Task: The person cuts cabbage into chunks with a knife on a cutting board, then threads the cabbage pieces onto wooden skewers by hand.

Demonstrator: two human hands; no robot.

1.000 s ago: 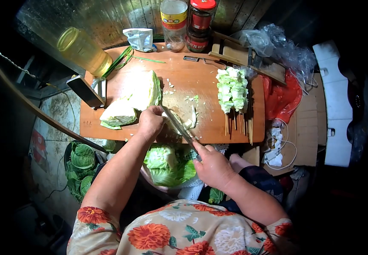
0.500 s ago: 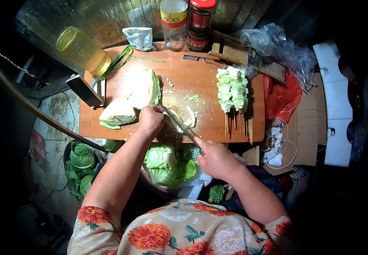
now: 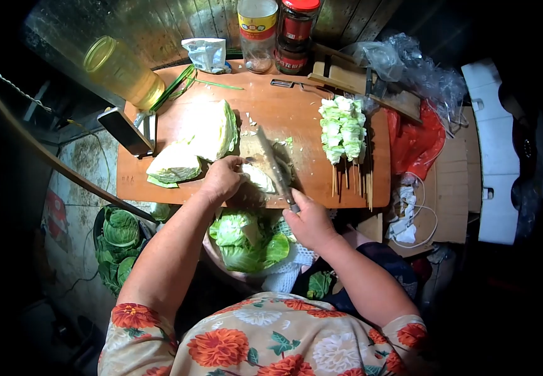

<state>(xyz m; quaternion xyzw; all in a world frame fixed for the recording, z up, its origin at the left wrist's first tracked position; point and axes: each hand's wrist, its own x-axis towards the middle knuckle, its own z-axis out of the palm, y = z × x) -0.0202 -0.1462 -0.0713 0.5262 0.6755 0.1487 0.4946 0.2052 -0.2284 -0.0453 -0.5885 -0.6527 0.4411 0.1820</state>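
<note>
My right hand [image 3: 311,219] is wrapped round the handle of a knife [image 3: 275,164], whose blade points up and away across the wooden board [image 3: 303,160]. The fingers of my left hand [image 3: 223,178] are closed on the near end of a pale cabbage piece [image 3: 259,180], left of the blade. Part of that piece is hidden under the fingers. Behind my left hand lie a large cut cabbage chunk [image 3: 205,131] and a smaller cabbage wedge [image 3: 174,166]. Small cabbage scraps lie around the blade.
Skewered cabbage pieces [image 3: 343,128] lie at the board's right. A phone [image 3: 124,133] and an oil jar [image 3: 124,75] stand left; jars [image 3: 258,37] stand behind. Below the board, cabbage leaves [image 3: 243,241] fill a bowl. A red bag [image 3: 419,141] lies right.
The knife has swung more upright and shifted right, away from my left fingers. My right hand moved slightly with it. More of the cabbage piece shows beside my left hand.
</note>
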